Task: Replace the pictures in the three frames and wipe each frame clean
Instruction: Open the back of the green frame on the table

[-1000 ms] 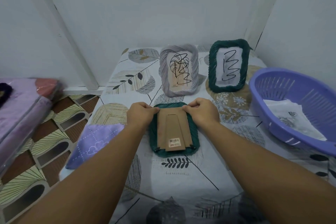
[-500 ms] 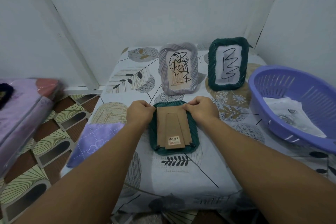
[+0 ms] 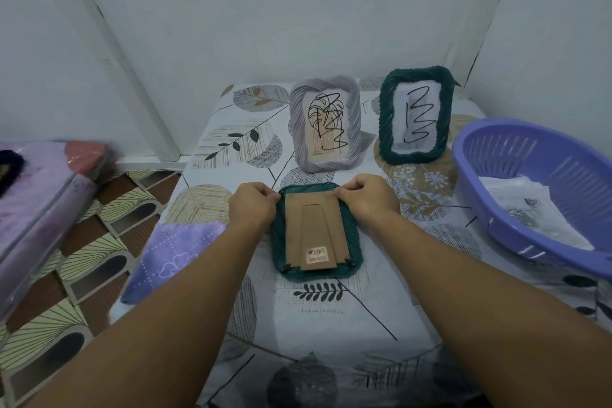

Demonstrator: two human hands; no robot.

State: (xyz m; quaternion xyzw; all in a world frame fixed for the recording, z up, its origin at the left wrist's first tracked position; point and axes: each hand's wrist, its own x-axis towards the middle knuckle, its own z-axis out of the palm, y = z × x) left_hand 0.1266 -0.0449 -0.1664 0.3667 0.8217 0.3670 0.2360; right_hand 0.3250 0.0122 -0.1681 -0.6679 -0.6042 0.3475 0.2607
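Note:
A dark green frame (image 3: pixel 351 235) lies face down in the middle of the table, its brown cardboard back (image 3: pixel 314 228) and stand facing up. My left hand (image 3: pixel 253 205) pinches at the back's upper left corner with curled fingers. My right hand (image 3: pixel 366 197) does the same at the upper right corner. Behind stand a grey frame (image 3: pixel 323 124) and another green frame (image 3: pixel 415 119), each upright with a scribbled picture. A purple cloth (image 3: pixel 172 255) lies at the table's left edge.
A purple plastic basket (image 3: pixel 496 182) with white sheets (image 3: pixel 530 209) inside sits at the right. The table (image 3: pixel 331 315) has a leaf-print cover and stands in a corner of white walls. A purple-covered mattress (image 3: pixel 36 209) lies left, across a patterned floor.
Both hands stay at the top corners of the cardboard back, shifting only slightly. The view has tipped back a little, showing more of the table's near edge.

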